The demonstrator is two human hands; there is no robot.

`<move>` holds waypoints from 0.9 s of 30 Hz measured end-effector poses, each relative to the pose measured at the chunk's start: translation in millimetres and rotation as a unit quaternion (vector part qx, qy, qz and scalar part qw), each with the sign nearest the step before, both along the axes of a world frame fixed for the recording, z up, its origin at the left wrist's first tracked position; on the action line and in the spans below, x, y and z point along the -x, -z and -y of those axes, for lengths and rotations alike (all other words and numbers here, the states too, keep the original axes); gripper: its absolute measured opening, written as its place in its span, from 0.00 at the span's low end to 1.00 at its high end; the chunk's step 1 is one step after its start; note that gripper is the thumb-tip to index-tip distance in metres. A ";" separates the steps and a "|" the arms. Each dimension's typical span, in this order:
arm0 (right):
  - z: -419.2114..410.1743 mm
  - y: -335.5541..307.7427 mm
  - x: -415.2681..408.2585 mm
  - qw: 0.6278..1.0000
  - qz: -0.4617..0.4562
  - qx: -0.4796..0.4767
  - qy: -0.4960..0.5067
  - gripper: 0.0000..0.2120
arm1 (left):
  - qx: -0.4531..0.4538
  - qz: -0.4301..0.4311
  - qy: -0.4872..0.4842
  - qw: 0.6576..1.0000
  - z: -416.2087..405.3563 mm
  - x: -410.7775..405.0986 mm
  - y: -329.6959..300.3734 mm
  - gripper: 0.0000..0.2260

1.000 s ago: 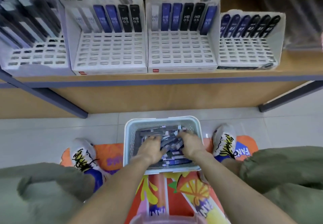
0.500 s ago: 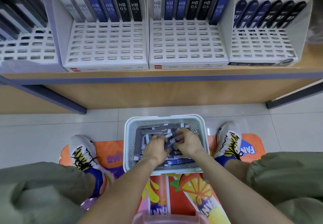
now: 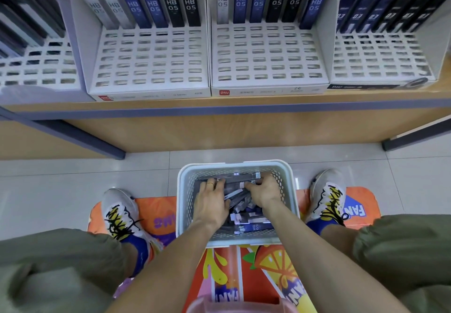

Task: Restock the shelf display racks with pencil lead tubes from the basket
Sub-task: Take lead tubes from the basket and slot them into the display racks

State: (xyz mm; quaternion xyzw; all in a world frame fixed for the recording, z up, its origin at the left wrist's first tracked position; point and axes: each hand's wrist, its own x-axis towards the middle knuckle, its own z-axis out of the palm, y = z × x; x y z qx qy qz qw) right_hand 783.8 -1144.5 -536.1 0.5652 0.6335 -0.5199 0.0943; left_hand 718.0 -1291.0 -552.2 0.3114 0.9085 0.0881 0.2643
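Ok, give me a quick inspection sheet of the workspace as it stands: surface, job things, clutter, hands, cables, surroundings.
Surface: tiled floor with an orange printed mat under the basket.
Job's things: white basket on the mat, holding a loose pile of lead tubes; display racks on the shelf, each with one back row of tubes and open slots in front.
Clutter: pink rim at bottom edge, unidentifiable.
Hands: left hand and right hand both down in the basket among the tubes; grip unclear.
Cables: nothing seen.
Surroundings: wooden shelf; the person's shoes either side.
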 end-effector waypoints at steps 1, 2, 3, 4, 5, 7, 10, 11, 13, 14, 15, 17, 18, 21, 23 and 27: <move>0.4 0.9 -0.8 1.000 0.001 -0.002 0.002 0.17 | 0.007 -0.007 0.004 1.000 -0.4 1.0 -0.2 0.28; 0.2 0.8 -2.0 1.000 -0.004 -0.005 0.003 0.16 | 0.011 -0.014 0.007 1.000 -0.6 2.0 -0.5 0.27; -0.6 -0.2 -2.8 1.000 -0.009 -0.007 0.004 0.15 | 0.013 -0.019 0.008 1.000 -0.4 2.9 -0.4 0.27; -1.4 -1.6 -3.5 1.000 -0.017 -0.009 0.006 0.14 | 0.010 -0.018 0.005 1.000 0.2 3.7 -0.1 0.27; -2.6 -3.7 -3.9 1.000 -0.022 -0.011 0.010 0.13 | 0.004 -0.014 0.001 1.000 1.1 4.3 0.4 0.26; -4.4 -7.3 -2.9 1.000 -0.021 -0.012 0.008 0.10 | -0.011 -0.009 0.002 1.000 3.2 5.1 0.8 0.24; -3.9 -11.3 2.5 0.999 -0.029 0.005 0.021 0.06 | -0.044 -0.008 0.028 0.999 3.4 4.3 0.2 0.22; -2.9 -10.8 4.0 0.998 -0.039 0.020 0.036 0.05 | -0.057 -0.002 0.031 0.998 2.7 3.2 -0.3 0.23; -0.6 -13.1 6.2 0.994 -0.056 0.062 0.069 0.04 | -0.068 0.013 0.024 0.997 0.5 0.8 -1.3 0.24; 0.5 -15.4 6.8 0.991 -0.062 0.080 0.082 0.04 | -0.070 0.021 0.015 0.997 -0.4 0.0 -1.4 0.26; 1.4 -17.1 7.2 0.989 -0.070 0.094 0.092 0.04 | -0.070 0.027 0.007 0.997 -1.5 -0.1 -1.2 0.27; 3.3 -19.3 7.8 0.985 -0.079 0.118 0.097 0.04 | -0.061 0.033 0.003 0.998 -2.7 1.7 -1.0 0.29; 4.3 -19.8 7.9 0.983 -0.084 0.128 0.099 0.04 | -0.055 0.036 0.006 0.998 -3.3 3.3 -1.1 0.29; 6.7 -18.2 8.0 0.976 -0.112 0.159 0.102 0.03 | -0.055 0.044 0.002 0.998 -4.3 6.4 -0.6 0.24; 7.0 -19.6 7.1 0.972 -0.132 0.173 0.092 0.06 | -0.068 0.049 -0.019 0.996 -4.7 7.9 0.0 0.17; 4.5 -23.7 4.8 0.973 -0.154 0.161 0.058 0.10 | -0.099 0.068 -0.025 0.992 -2.7 10.1 -3.6 0.10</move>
